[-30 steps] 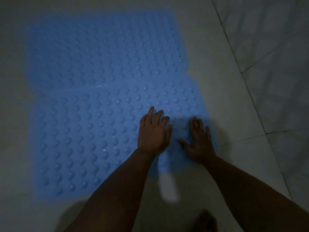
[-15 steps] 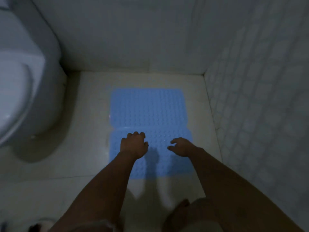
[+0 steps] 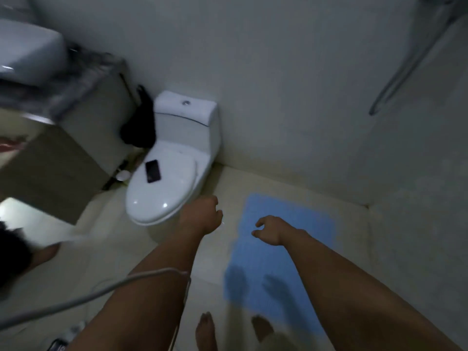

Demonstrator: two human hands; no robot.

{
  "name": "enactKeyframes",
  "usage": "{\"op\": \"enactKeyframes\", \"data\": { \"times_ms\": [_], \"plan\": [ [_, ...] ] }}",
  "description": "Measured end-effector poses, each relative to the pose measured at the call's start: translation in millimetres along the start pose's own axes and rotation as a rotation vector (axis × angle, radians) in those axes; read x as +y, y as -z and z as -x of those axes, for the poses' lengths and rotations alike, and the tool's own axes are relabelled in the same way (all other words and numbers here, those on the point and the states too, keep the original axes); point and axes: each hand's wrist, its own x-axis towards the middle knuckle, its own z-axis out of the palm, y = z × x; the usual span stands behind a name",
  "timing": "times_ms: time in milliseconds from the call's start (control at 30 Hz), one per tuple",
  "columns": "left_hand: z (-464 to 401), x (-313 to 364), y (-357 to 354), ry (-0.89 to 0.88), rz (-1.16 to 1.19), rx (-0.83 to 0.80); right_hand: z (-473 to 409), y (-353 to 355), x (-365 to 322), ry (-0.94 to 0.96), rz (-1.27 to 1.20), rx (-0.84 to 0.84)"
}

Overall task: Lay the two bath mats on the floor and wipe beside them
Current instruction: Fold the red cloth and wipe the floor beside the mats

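Hands idle: left hand (image 3: 202, 214) and right hand (image 3: 269, 230) hang in the air, fingers loosely curled, holding nothing. Blue studded rubber bath mats (image 3: 283, 247) lie flat on the pale tiled floor (image 3: 157, 252), end to end as one strip by the wall; bare feet stand at the near edge. No cloth in view, so wiping appears outstanding. Risks: a slip on wet tile; the black phone (image 3: 153, 171) on the white toilet lid (image 3: 162, 188) being knocked off; the grey cord (image 3: 101, 290) across the left forearm snagging.
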Motion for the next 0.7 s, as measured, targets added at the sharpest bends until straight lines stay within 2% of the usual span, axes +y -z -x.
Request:
{"op": "enactKeyframes", "data": {
  "times_ms": [167,367,467,567,700],
  "plan": [
    [53,-48,57,0.264,0.003,0.189,-14,41,-103,0.312,0.17,0.05],
    [173,-100,109,0.661,0.029,0.406,17,57,-245,0.76,0.228,0.079],
    [269,-111,124,0.945,0.011,0.524,74,39,-325,1.042,0.188,0.004],
    [358,-111,134,1.14,-0.02,0.664,138,14,-387,1.27,0.195,-0.013],
    [497,-79,154,1.448,-0.223,0.832,269,-34,-453,1.599,0.195,-0.143]
  ]
}}
